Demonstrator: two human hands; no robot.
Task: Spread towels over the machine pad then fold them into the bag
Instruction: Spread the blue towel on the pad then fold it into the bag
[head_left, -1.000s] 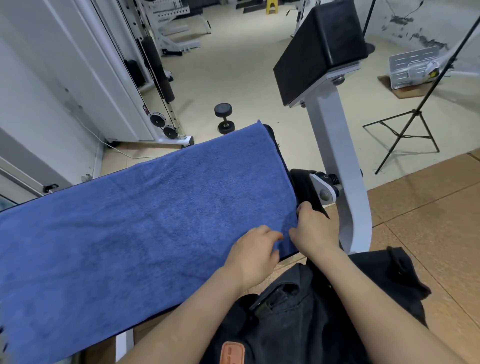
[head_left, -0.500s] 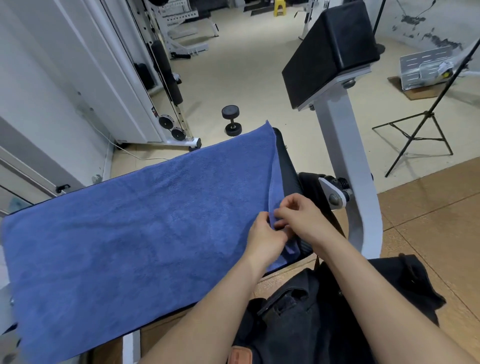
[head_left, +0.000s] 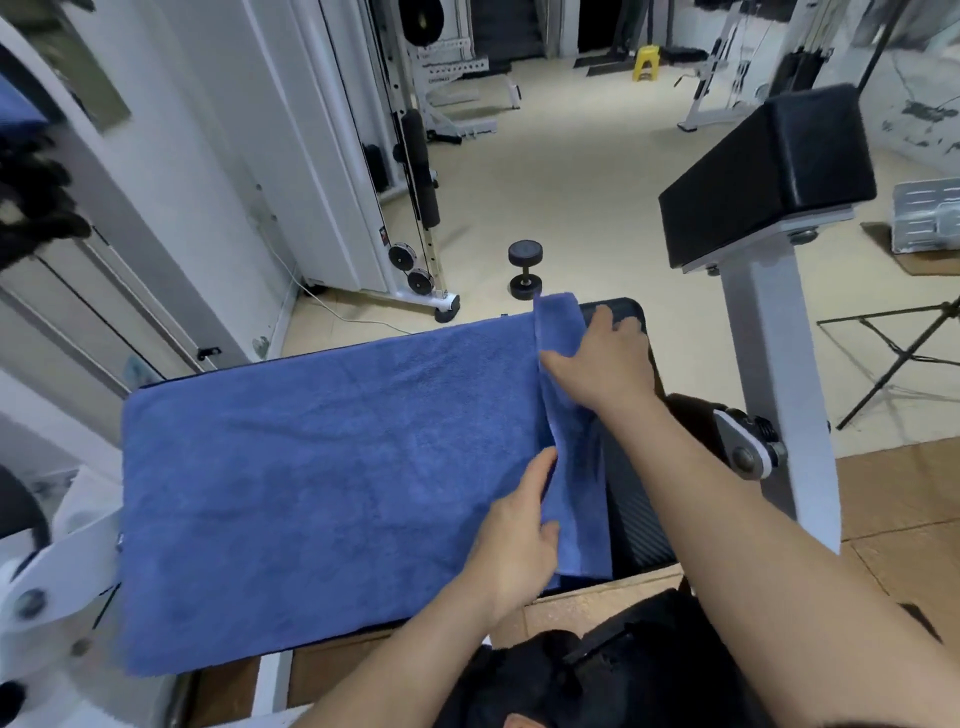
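Towel (head_left: 332, 467): spread on the machine pad (head_left: 636, 525), long axis laid from 8 to 2 o'clock; the 3 o'clock edge is turned up.
Left hand (head_left: 514, 540): the edge's near end is pinched by curled fingers.
Right hand (head_left: 605, 358): the far end is gripped, fingers half curled.
Change: the hands, joined half a second ago, are now spread apart.

Blue towel (head_left: 322, 467) covers black pad (head_left: 634, 519), right edge upturned; bag (head_left: 623, 675) seemingly below.
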